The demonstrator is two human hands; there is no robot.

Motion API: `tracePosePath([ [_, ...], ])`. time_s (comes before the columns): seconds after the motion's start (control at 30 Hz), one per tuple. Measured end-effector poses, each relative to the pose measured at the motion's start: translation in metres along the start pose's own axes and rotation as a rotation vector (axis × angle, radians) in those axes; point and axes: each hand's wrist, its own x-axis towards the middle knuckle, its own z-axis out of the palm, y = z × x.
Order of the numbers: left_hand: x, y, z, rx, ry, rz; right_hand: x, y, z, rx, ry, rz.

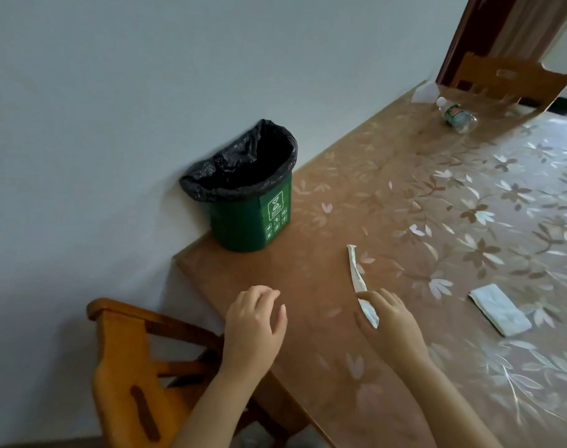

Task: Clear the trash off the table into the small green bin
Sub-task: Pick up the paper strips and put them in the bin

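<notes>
A small green bin point(253, 218) lined with a black bag stands at the table's left corner against the wall. A long, narrow white wrapper point(356, 268) lies on the table in front of it. My right hand point(390, 321) pinches the wrapper's near end between thumb and fingers. My left hand point(254, 321) hovers over the table edge with loosely curled fingers, holding nothing. A folded white tissue point(498, 305) lies to the right. An empty plastic bottle point(457, 115) lies on its side at the far end.
The table point(405, 189) has a brown floral cover and runs along a white wall. A wooden chair point(136, 367) stands at the near left corner. Another chair back point(515, 82) shows at the far end, by a doorway.
</notes>
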Motion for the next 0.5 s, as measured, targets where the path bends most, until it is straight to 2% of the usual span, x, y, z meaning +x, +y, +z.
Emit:
tracePosePath([
  [0.17, -0.035, 0.028, 0.018, -0.03, -0.066, -0.051, -0.049, 0.038, -0.014, -0.039, 0.015, 0.112],
  [0.5, -0.032, 0.073, 0.085, -0.167, -0.241, 0.054, -0.128, 0.101, -0.039, -0.087, 0.183, 0.43],
])
